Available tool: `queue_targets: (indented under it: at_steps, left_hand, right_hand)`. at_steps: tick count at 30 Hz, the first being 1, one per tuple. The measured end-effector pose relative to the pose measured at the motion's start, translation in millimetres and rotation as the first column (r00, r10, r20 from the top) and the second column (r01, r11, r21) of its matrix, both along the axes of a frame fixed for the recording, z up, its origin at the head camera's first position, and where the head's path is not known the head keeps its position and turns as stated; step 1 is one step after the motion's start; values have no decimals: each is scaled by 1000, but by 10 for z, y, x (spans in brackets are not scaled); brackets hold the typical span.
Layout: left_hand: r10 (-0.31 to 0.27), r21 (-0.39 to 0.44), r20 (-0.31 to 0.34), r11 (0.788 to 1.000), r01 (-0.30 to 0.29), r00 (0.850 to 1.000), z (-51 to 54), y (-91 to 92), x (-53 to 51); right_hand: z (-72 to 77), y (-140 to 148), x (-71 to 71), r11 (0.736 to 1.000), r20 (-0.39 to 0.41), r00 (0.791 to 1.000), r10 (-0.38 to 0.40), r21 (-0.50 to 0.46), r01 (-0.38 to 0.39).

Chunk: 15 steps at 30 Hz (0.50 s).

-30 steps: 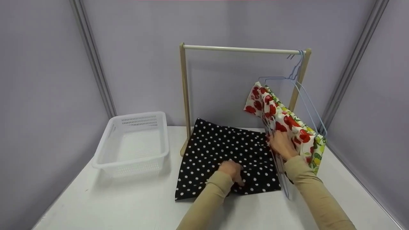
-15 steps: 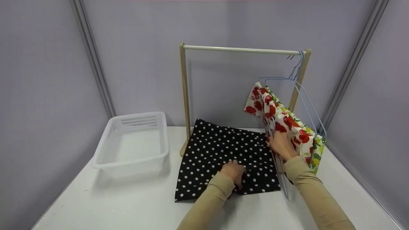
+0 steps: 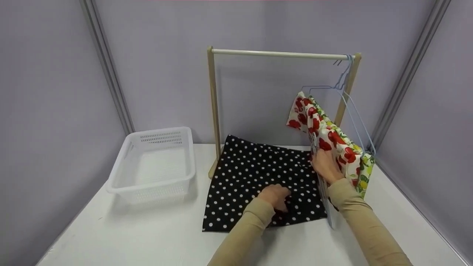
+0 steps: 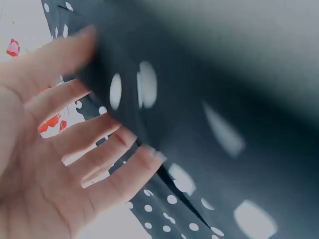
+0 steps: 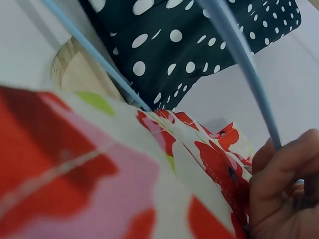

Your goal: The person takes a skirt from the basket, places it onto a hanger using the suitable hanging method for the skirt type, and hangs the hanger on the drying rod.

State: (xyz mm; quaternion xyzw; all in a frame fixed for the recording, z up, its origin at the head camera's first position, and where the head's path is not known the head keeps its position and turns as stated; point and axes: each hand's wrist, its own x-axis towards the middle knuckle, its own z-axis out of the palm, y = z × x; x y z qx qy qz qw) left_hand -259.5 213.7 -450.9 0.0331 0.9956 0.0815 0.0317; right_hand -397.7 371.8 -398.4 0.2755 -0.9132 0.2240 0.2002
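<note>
A black cloth with white polka dots (image 3: 244, 173) lies spread on the table. My left hand (image 3: 275, 195) is over its front part, palm turned down. In the left wrist view the left hand's fingers (image 4: 104, 154) are spread and slightly bent, their tips touching a raised edge of the dark cloth (image 4: 199, 129). Beside the cloth's right edge, my right hand (image 3: 325, 166) grips a thin blue wire hanger (image 3: 327, 207), its curled fingers on the wire (image 5: 249, 74) in the right wrist view. Close to that hand hangs a red-flowered white cloth (image 3: 334, 142).
A wooden rack with a white rail (image 3: 273, 54) stands at the back. Blue hangers (image 3: 356, 114) at its right end carry the red-flowered cloth and a lemon-print cloth (image 3: 366, 173). On the left sits a white plastic basket (image 3: 151, 184). Grey walls enclose the table.
My left hand has moved a little to the right over the polka-dot cloth. My right hand stays nearly in place with the hanger. The view has shifted slightly.
</note>
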Motion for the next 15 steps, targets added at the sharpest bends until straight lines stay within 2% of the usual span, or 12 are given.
queue_targets:
  at_steps: [6, 13, 15]
  left_hand:
    - [-14, -59, -36, 998, 12, 999, 8, 39, -30]
    - [5, -50, -70, 999, -9, 998, -11, 94, -22]
    - [6, -47, -84, 999, -10, 996, -16, 114, -11]
  right_hand:
    - [-12, 1, 7, 999, 39, 999, -10, 32, 9]
    - [-28, 27, -7, 998, 154, 987, -50, 32, 46]
    - [-36, 43, -5, 998, 166, 984, -61, 30, 56]
